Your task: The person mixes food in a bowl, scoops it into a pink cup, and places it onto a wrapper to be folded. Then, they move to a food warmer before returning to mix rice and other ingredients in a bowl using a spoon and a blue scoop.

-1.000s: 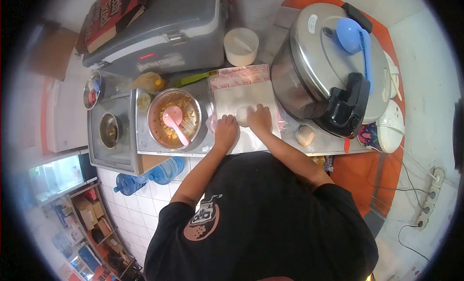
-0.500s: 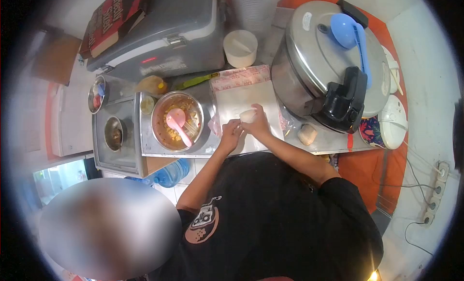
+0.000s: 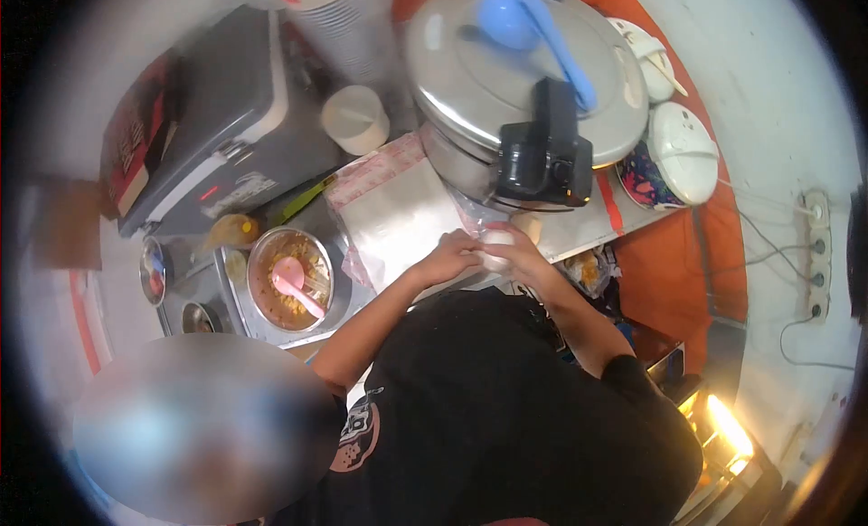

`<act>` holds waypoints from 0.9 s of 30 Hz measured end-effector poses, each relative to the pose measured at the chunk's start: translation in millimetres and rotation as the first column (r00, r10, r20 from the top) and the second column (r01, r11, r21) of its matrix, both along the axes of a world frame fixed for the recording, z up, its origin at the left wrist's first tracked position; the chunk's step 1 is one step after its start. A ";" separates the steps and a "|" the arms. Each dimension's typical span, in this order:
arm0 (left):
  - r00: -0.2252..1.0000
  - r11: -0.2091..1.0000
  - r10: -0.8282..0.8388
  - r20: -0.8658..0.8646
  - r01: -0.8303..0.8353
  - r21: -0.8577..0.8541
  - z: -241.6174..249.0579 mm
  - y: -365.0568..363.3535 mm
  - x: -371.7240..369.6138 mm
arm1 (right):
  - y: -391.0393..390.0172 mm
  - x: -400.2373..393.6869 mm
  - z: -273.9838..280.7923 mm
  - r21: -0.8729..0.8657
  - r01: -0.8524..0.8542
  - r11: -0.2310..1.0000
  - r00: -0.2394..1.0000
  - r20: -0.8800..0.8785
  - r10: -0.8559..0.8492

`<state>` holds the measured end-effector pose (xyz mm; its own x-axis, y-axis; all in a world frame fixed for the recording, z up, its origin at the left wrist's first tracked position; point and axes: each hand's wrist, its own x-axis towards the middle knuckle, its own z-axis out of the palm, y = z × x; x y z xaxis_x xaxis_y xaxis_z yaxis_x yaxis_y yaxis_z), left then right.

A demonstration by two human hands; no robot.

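My right hand [image 3: 529,257] is closed around a small white rounded thing [image 3: 496,244], whose kind I cannot make out. From the other side my left hand [image 3: 445,258] has its bent fingers against the same thing. Both hands are just right of a stack of wrapping paper [image 3: 398,220], near the counter's front edge. Behind my right hand a tan lump [image 3: 526,226] is partly hidden. To the left stands a metal bowl [image 3: 256,300] of yellowish food with a pink spoon [image 3: 289,277] in it.
A large lidded metal cooker [image 3: 452,83] with a blue ladle [image 3: 570,60] on top stands at the back right. Beyond the paper are a white tub [image 3: 355,119], a green-handled knife [image 3: 306,200] and a grey cool box [image 3: 208,101]. Several plugs fill a power strip [image 3: 816,255].
The view has turned rightward. My hands have moved from above the paper to its right side, and the left fingers now close in on the white thing with the right.
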<state>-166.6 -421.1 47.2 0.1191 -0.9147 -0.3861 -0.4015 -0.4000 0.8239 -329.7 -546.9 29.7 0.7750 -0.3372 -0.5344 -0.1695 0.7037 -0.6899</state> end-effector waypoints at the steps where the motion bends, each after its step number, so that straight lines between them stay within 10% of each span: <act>1: 0.992 0.993 -0.117 -0.053 0.118 0.023 -1.2 -20.1 -4.7 | -1.8 -20.7 3.9 0.002 0.019 1.000 1.000 -0.003 -0.019; 3: 0.963 0.967 -0.247 -0.109 0.253 0.040 -4.9 -45.3 -28.6 | -4.3 -63.6 13.4 -0.093 0.123 0.988 0.991 -0.046 -0.128; 5: 0.959 0.994 -0.069 0.275 0.088 -0.057 -19.5 -66.8 -57.9 | -12.0 -106.1 1.4 -0.206 0.211 0.956 0.957 -0.155 -0.245; 11: 0.754 0.970 0.158 0.638 -0.241 0.044 -76.3 -124.2 -139.5 | 11.1 -180.6 11.7 -0.428 0.620 0.657 0.617 -0.250 -0.746; 17: 0.736 0.882 0.278 0.618 0.059 -0.467 -109.2 -118.9 -128.7 | 110.9 -227.0 13.8 -0.431 0.804 0.409 0.327 -0.254 -0.910; 23: 0.909 0.927 -0.004 0.418 0.160 -0.340 -139.4 -116.0 -89.8 | 195.3 -225.5 14.2 -0.532 0.734 0.422 0.241 -0.376 -0.895; 27: 0.942 0.931 -0.164 0.291 0.245 -0.270 -60.6 -63.3 -111.1 | 225.5 -208.4 22.8 -0.515 0.799 0.311 0.237 -0.206 -0.949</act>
